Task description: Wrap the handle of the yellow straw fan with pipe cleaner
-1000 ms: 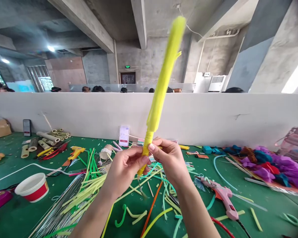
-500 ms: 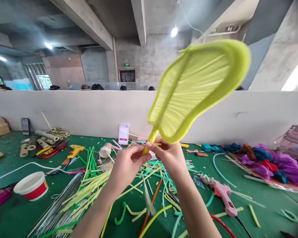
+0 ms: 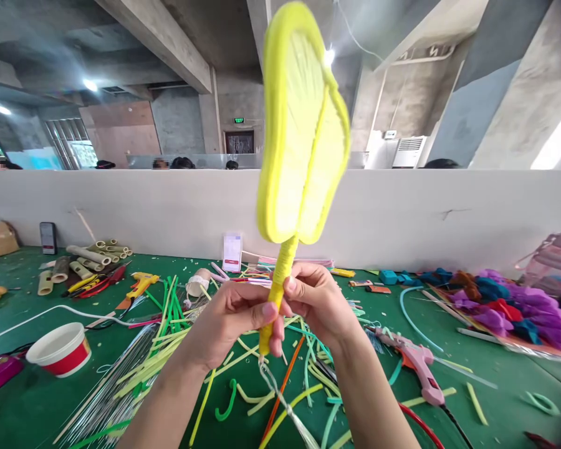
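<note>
A yellow hand fan (image 3: 303, 143) stands almost upright before me, with a thick fuzzy rim, a thin pale face and a rib running up it. Its handle is wrapped in yellow. Low on that handle, my left hand (image 3: 234, 321) is closed, thumb across the front. My right hand (image 3: 325, 305) pinches the same handle slightly higher, from the right side; some of its fingers are hidden behind. From the handle's lower end hangs a pale tassel (image 3: 287, 405) on a looped cord.
Pale-yellow and green strips (image 3: 168, 349) litter the green table (image 3: 505, 386). A pink glue gun (image 3: 418, 365) lies right, a yellow glue gun (image 3: 141, 285) left. Near the left edge are a paper cup (image 3: 60, 349) and bamboo pieces (image 3: 93, 257). A white partition (image 3: 168, 212) crosses behind; purple pieces (image 3: 537, 312) lie far right.
The fan has swung from leaning right to nearly upright and turned about its handle. More of the handle shows above my hands. The tassel has swung to the right.
</note>
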The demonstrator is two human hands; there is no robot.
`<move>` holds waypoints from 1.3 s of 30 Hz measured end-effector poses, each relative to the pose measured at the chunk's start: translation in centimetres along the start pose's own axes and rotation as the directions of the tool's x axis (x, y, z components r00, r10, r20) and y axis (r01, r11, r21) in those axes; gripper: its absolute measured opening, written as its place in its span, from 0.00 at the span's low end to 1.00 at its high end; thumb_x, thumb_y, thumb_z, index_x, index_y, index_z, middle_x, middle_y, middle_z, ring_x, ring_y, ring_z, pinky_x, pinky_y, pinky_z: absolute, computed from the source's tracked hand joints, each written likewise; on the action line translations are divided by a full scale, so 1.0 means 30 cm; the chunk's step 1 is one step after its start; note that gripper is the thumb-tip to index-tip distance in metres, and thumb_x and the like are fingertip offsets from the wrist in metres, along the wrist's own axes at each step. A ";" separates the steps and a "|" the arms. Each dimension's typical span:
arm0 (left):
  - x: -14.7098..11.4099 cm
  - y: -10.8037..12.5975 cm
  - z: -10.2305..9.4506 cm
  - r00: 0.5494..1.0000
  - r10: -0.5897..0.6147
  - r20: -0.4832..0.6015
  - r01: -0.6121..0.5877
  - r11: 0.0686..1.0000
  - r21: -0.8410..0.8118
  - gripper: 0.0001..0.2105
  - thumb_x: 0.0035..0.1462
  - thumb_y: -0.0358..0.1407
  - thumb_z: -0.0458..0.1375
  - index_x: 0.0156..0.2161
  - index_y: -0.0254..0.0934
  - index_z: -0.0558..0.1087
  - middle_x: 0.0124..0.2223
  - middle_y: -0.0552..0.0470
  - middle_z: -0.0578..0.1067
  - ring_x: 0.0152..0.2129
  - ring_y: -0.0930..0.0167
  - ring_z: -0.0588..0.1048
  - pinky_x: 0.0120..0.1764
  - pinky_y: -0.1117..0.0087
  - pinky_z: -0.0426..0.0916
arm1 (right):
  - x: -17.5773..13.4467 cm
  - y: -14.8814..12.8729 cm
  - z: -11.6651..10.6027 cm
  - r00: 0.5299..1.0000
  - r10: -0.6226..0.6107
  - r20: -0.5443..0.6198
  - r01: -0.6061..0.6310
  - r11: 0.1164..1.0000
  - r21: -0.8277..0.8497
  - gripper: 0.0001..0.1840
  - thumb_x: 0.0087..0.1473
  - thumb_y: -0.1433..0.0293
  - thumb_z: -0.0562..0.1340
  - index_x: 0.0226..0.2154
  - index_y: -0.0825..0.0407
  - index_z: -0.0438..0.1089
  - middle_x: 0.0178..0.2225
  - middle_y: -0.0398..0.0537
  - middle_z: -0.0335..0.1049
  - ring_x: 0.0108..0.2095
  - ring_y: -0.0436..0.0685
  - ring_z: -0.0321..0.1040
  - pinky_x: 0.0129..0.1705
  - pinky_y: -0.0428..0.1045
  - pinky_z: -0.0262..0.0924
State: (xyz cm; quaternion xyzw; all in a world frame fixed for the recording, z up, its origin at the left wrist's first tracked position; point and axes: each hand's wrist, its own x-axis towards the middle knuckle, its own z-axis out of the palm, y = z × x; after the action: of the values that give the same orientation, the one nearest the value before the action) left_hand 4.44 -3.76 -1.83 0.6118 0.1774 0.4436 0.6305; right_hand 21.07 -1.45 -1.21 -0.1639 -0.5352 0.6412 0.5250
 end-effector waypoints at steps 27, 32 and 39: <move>-0.007 0.018 -0.005 0.994 0.089 -0.065 -0.085 0.995 0.058 0.09 0.63 0.37 0.60 0.36 0.35 0.81 0.26 0.51 0.77 0.20 0.75 0.77 0.25 0.77 0.72 | 0.005 0.026 0.040 0.996 -0.026 0.089 0.018 0.996 0.085 0.11 0.51 0.64 0.72 0.26 0.52 0.73 0.19 0.38 0.69 0.16 0.49 0.69 0.19 0.44 0.60; -0.016 0.005 -0.020 0.993 0.000 0.117 0.016 0.991 -0.136 0.09 0.62 0.39 0.62 0.37 0.36 0.80 0.26 0.51 0.77 0.18 0.75 0.77 0.23 0.77 0.72 | -0.012 0.019 0.033 0.966 0.071 0.250 -0.092 0.993 0.073 0.11 0.52 0.62 0.72 0.33 0.52 0.78 0.18 0.39 0.70 0.19 0.55 0.73 0.22 0.47 0.65; -0.004 0.010 -0.029 0.967 0.143 -0.209 -0.056 0.926 0.372 0.13 0.57 0.37 0.66 0.47 0.41 0.78 0.42 0.50 0.81 0.38 0.69 0.80 0.42 0.71 0.76 | 0.004 0.001 0.008 0.983 -0.172 -0.065 0.152 0.958 -0.243 0.07 0.45 0.66 0.75 0.26 0.51 0.80 0.26 0.43 0.75 0.27 0.51 0.70 0.31 0.46 0.65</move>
State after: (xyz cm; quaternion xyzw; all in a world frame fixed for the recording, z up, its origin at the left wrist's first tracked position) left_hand 3.60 -3.36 -1.75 0.6699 0.2972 0.5032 0.4579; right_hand 20.84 -1.47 -1.10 -0.2082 -0.5964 0.5201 0.5749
